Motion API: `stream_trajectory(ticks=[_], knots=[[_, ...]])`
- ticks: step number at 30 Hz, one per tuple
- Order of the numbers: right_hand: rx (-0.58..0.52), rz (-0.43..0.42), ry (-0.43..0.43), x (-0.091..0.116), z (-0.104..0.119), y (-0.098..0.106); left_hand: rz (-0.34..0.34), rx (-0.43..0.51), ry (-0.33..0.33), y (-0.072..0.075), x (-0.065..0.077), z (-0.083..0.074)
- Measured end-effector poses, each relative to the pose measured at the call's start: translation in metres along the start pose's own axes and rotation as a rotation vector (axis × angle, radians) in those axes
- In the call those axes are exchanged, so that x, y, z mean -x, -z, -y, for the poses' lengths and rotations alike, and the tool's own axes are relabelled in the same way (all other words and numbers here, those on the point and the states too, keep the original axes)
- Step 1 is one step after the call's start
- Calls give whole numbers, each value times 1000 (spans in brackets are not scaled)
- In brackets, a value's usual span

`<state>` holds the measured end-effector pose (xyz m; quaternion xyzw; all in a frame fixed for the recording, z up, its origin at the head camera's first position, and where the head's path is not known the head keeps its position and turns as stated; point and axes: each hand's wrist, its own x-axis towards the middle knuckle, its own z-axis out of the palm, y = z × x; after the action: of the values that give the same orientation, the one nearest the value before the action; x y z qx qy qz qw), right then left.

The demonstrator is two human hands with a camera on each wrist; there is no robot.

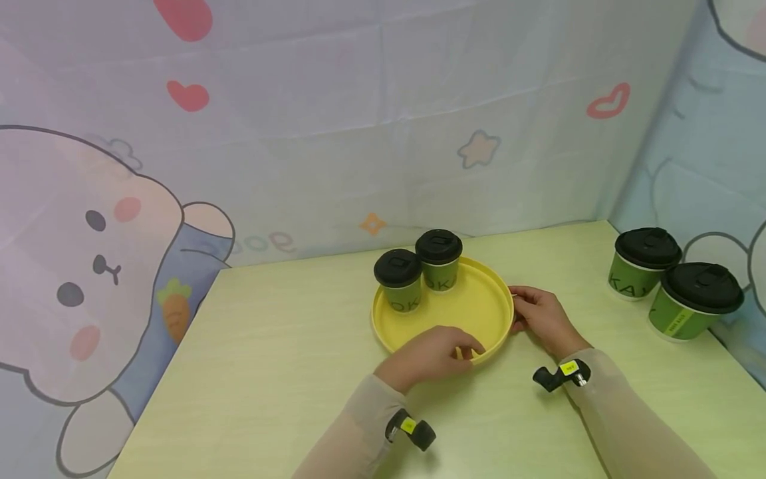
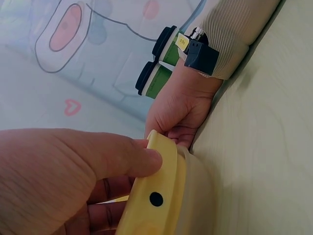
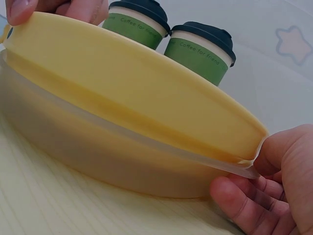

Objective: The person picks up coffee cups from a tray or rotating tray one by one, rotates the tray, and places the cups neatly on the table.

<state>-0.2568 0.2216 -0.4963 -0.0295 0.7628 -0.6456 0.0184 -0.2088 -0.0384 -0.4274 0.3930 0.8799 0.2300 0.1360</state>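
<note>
A round yellow tray (image 1: 473, 313) sits toward the back of the table, with a translucent whitish base (image 3: 98, 156) beneath it. Two green paper cups with black lids, a front one (image 1: 402, 293) and a back one (image 1: 441, 274), stand upright on its far left part. My left hand (image 1: 433, 356) pinches the near rim, its thumb outside and fingers inside, beside a black dot (image 2: 156, 199). At the right edge my right hand (image 1: 544, 319) grips the tray's side between thumb and fingers; some fingertips are hidden in the head view.
Two larger green cups with black lids, one (image 1: 643, 263) slightly behind the other (image 1: 694, 303), stand at the table's right edge. A printed cloth (image 1: 335, 133) hangs behind the pale yellow-green table (image 1: 269, 372).
</note>
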Motion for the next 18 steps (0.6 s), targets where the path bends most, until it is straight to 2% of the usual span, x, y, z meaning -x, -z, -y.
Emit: stream_trajectory(ticks=[18], knots=[[0,5,-6,1,1,0,11,-5,-53,6,15,8]])
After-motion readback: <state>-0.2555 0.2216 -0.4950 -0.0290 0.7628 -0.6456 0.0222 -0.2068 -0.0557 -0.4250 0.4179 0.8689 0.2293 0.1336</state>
